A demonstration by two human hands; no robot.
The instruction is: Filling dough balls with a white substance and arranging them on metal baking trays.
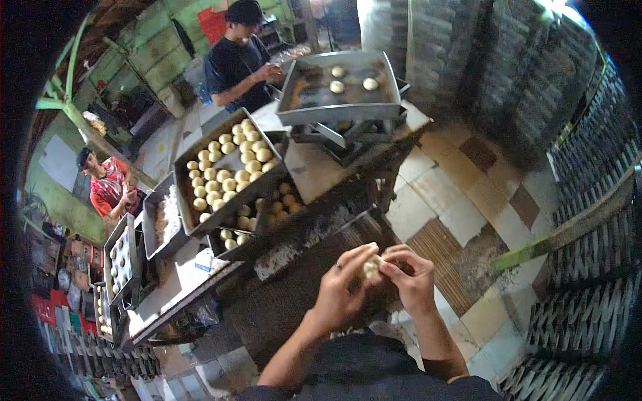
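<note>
Tiled floor point(461, 200) spreads to your right and a long worktable point(314, 167) runs ahead; your left hand point(341, 287) and right hand point(411, 274) meet below it, fingers curled together around a pale dough ball point(370, 267) pinched between them; a metal tray point(227, 167) of similar balls sits on the table, a greased pan point(338, 83) with three more lies further off; two other people stand beyond.

Worn worktable point(314, 167), dough-ball trays point(227, 167)
</note>
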